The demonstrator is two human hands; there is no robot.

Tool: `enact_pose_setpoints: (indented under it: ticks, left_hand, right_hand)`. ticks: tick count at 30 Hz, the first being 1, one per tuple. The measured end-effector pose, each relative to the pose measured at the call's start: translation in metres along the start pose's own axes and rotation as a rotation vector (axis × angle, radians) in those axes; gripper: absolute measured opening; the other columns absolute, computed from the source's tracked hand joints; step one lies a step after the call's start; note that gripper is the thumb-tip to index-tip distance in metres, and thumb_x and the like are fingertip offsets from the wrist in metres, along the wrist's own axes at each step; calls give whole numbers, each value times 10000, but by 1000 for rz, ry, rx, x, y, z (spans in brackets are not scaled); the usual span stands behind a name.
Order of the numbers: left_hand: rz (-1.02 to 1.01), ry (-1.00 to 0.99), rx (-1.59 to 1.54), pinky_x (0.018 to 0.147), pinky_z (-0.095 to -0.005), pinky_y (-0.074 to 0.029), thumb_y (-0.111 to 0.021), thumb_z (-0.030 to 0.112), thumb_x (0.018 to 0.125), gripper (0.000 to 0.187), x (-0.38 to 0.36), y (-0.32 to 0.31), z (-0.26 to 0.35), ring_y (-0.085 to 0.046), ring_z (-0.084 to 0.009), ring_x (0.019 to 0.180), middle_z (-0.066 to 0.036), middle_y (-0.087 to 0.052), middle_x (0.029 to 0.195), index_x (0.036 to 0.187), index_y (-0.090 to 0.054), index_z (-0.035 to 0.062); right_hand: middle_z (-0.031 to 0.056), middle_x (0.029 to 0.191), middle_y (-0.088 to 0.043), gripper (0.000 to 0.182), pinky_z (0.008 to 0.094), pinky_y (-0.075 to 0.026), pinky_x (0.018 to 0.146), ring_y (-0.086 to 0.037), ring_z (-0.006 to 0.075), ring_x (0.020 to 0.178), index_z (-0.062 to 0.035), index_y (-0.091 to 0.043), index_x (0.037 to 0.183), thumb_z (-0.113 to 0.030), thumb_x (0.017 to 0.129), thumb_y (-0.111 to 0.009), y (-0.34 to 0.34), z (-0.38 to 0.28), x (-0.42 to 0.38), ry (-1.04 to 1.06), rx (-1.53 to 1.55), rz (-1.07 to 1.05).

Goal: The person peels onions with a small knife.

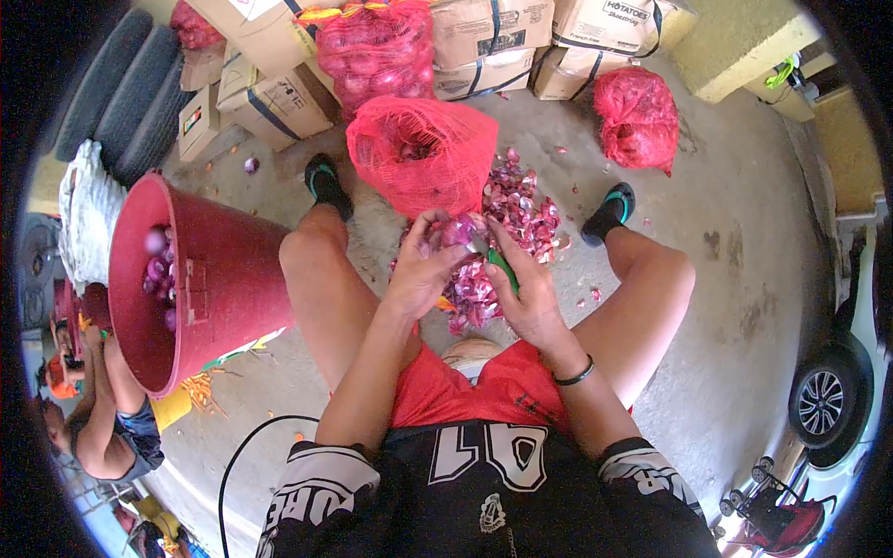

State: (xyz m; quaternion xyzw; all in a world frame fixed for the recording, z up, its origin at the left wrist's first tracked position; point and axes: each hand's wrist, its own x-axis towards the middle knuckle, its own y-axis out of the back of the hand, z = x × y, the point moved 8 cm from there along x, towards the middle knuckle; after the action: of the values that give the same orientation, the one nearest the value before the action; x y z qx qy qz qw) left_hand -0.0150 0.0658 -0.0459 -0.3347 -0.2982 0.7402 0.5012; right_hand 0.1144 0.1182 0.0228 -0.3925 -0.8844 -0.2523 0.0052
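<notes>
A: Left hand [428, 265]: state?
B: Closed in a pinch. Thumb and fingers grip a purple onion [459, 232], the near side partly covered by the fingers.

A: Right hand [528, 296]?
B: Curled round a green-handled knife [503, 270], handle between thumb and fingers. Fingertips reach the onion's right side. Blade mostly hidden; exact contact with the skin, cannot tell.

A: Position of the onion?
B: Raised between the knees, above a heap of onion skins [528, 216] on the concrete floor [716, 279].

A: Directly ahead of the hands?
B: An open red mesh bag [423, 158], mouth wide, dark contents partly visible. Behind it, a full mesh bag [377, 60] stands upright against cardboard boxes [493, 37]. A third, smaller bag [637, 119] sits apart, ahead and to the right.

A: Left side?
B: A large red tub [228, 288], tilted in view, with several peeled-looking onions [160, 270] inside. One loose onion [251, 166] lies on the floor between tub and boxes. Stacked tires [121, 88] farther off. Beyond the tub, another person [112, 409], seated; orange scraps [203, 392] on the floor near them.

A: Far right?
B: Car wheel [820, 402], with a folded stroller [777, 510] near it.
</notes>
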Motion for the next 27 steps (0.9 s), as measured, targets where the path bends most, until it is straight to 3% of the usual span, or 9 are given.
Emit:
enact_pose_setpoints:
  ticks: [4, 7, 10, 13, 16, 19, 22, 27]
  left_hand:
    - [-6, -8, 17, 968, -391, -505, -675, -76, 815, 511, 2, 2, -2, -577, -221, 1131, -113, -555, 1224, 1232, -437, 96]
    - [-12, -21, 25, 960, -386, -513, -682, -73, 810, 515, 3, 2, -2, -579, -212, 1125, -107, -549, 1227, 1229, -437, 97]
    - [-8, -27, 36, 953, -383, -519, -684, -71, 808, 520, 3, 1, -1, -588, -208, 1111, -101, -550, 1225, 1232, -434, 95]
    - [-10, 4, 27, 950, -383, -522, -684, -72, 805, 524, 1, -4, 2, -595, -210, 1099, -96, -550, 1219, 1236, -434, 91]
    - [-63, 2, 43, 957, -424, -518, -692, -54, 801, 547, 1, -2, 1, -594, -243, 1117, -113, -568, 1228, 1261, -441, 104]
    - [-116, -32, 72, 969, -451, -507, -686, -29, 812, 552, 2, 2, -2, -593, -266, 1129, -129, -580, 1238, 1288, -442, 110]
    - [-118, -10, 24, 986, -465, -490, -684, 27, 839, 539, 2, 0, -2, -584, -278, 1149, -133, -582, 1248, 1313, -440, 105]
    - [-99, -9, -12, 1019, -473, -456, -686, 135, 873, 484, 4, -1, -1, -566, -296, 1182, -132, -591, 1256, 1306, -477, 89]
  right_hand:
    - [248, 1172, -613, 513, 412, -505, 886, -637, 370, 1032, -17, -441, 1405, -78, 917, -588, 1, -1, 1, 53, 2, 51]
    - [231, 1027, -634, 503, 409, -512, 797, -640, 347, 861, -54, -478, 1397, -56, 906, -590, -2, 2, 0, 58, -36, 31]
    - [200, 873, -596, 510, 391, -499, 699, -583, 315, 719, -78, -507, 1385, -33, 886, -601, 0, 4, -1, 29, -116, 42]
    - [96, 769, -557, 451, 319, -476, 609, -539, 203, 637, -67, -511, 1381, -79, 936, -579, 4, 0, 1, 151, 5, 109]
    - [-23, 734, -490, 390, 241, -406, 540, -464, 80, 607, -69, -518, 1379, -150, 997, -527, -8, 34, -11, -366, 566, 53]
    - [-83, 745, -439, 381, 196, -346, 522, -394, 18, 602, -76, -511, 1388, -201, 1029, -481, -6, 42, -11, -419, 759, 53]
    - [-76, 729, -437, 395, 199, -329, 514, -375, 29, 588, -75, -496, 1399, -208, 1028, -480, -6, 35, -9, -376, 877, -21]
    - [-68, 729, -439, 419, 197, -342, 525, -387, 37, 597, -65, -468, 1417, -227, 1031, -470, -20, 24, -18, -325, 749, -262]
